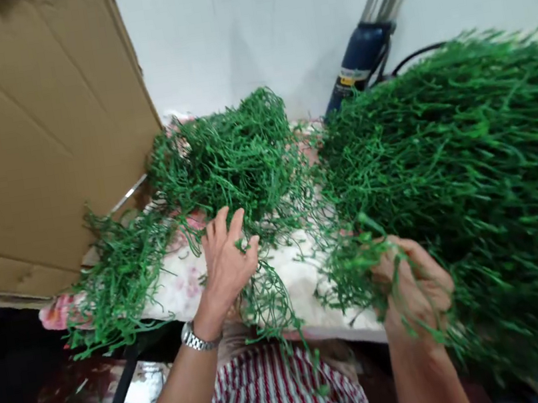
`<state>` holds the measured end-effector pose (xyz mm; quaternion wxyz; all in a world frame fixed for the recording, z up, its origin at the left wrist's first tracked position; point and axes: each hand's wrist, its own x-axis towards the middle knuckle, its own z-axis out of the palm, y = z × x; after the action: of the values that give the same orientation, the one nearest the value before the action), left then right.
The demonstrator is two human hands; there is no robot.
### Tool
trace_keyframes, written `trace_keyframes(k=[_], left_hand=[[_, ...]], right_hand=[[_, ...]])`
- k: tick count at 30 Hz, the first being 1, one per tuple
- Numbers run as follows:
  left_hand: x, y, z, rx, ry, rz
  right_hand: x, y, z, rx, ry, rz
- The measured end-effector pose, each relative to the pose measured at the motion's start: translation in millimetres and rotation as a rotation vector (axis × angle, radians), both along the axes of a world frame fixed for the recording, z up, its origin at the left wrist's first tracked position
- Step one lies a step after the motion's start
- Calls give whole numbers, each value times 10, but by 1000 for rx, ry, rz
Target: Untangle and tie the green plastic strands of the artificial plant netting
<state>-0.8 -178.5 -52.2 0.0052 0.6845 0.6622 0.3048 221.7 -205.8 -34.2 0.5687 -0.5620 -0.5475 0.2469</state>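
My left hand (229,254), with a metal-band watch on its wrist, has its fingers apart. It is at the near edge of a tangled heap of green branching stems (242,155). Some loose stems (268,302) hang over the table's front edge beside its thumb. My right hand (412,281) is closed on a few thin green stems (370,253), slightly blurred, next to the large pile of green stems (472,178). Its fingertips are partly covered by the greenery.
A smaller clump of stems (120,284) lies at the left on a floral cloth (184,278) covering the table. A cardboard box (36,128) stands at the left. A dark blue flask (361,53) with a silver cap leans near the white wall (242,23).
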Motion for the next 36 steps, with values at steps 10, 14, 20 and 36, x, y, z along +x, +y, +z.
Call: trace_keyframes(k=[10,14,20,36], left_hand=[[-69,876,12,-234,114,-53],[-41,1132,-1,-230,77,-30],[-51,984,50,-184,32,-49],[-592,-413,83,160,-487,-134]], right_hand=[[-136,65,-21,-71,201,77],[-205,40,-38,-78,207,107],[-213,10,-81,-90,232,44],[-176,-69,306,-36,430,-92]])
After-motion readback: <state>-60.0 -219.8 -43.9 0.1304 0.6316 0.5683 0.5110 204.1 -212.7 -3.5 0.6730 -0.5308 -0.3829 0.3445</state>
